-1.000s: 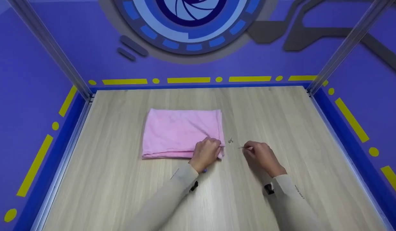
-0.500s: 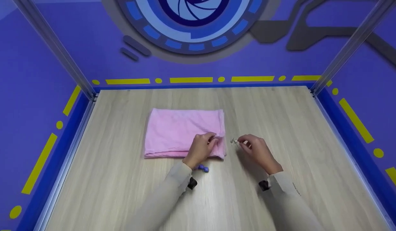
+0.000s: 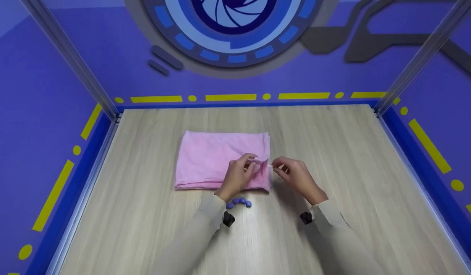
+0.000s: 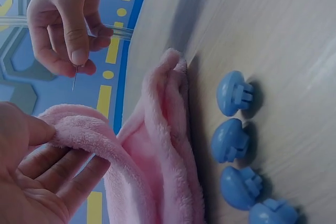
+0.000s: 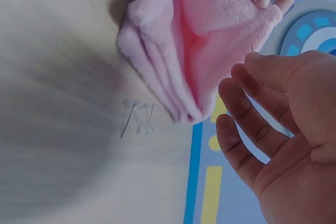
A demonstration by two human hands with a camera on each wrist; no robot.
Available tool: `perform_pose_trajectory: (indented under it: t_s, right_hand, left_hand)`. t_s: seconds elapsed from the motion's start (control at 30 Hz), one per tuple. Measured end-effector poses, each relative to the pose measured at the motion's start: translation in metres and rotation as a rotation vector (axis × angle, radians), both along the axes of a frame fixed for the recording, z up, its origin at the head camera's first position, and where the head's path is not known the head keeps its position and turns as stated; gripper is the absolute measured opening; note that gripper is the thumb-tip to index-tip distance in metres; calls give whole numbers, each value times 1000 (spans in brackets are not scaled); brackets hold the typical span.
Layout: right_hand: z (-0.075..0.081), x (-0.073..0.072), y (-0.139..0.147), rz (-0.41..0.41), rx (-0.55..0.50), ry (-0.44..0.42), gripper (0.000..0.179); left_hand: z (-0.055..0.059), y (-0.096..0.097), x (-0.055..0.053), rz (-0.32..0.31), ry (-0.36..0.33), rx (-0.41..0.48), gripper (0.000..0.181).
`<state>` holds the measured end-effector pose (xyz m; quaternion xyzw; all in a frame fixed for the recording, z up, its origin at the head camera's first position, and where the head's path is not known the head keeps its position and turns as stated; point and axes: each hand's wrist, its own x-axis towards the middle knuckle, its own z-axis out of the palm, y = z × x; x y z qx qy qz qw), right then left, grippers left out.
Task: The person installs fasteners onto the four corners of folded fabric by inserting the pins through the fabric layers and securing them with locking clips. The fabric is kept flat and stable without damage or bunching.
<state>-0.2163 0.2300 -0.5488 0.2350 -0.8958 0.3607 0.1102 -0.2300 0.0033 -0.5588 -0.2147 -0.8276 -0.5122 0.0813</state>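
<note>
A folded pink plush cloth (image 3: 208, 156) lies on the table. My left hand (image 3: 236, 177) pinches its right-hand edge between thumb and fingers and lifts it, so the fold gapes, as the right wrist view shows. My right hand (image 3: 299, 178) pinches a thin metal pin (image 4: 74, 80) between thumb and forefinger. In the left wrist view the pin points down toward the raised cloth edge, a short gap above it. The other fingers of the right hand are loosely bent.
Several blue mushroom-shaped plastic caps (image 4: 229, 141) with slotted stems lie on the table in front of the cloth, near my left wrist. A few loose pins (image 5: 128, 120) with clear bases lie right of the cloth. Blue-purple panels (image 3: 235, 84) enclose the wooden tabletop (image 3: 346, 145).
My right hand has moved left with the pin, up to the cloth's edge. The left hand has raised that edge and shifted slightly left, uncovering more blue caps.
</note>
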Motion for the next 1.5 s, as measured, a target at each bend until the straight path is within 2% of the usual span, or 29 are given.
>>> perform_pose_trajectory:
  t_s: [0.17,0.27,0.67,0.93,1.2,1.5]
  right_hand:
    - [4,-2,-10,13,-25,17,40]
    - [4,-4,-15,26,-26,33,46]
    - [2,-8,-23,44,4,41,39]
    - [-1,-10,-26,25,-24,5,41]
    - [-2,-11,-29,37,-22,12,38]
    - [-1,-11,-34,24,-1,17,35]
  left_hand:
    - [2,-3,-1,7,13,17,16]
    - [3,-4,-1,12,4,24,16]
    - [5,-6,0,15,7,15,14]
    - [5,-5,0,6,8,35,14]
    - [6,-6,2,15,-4,43,14]
    - [6,-7,5,16,4,18,15]
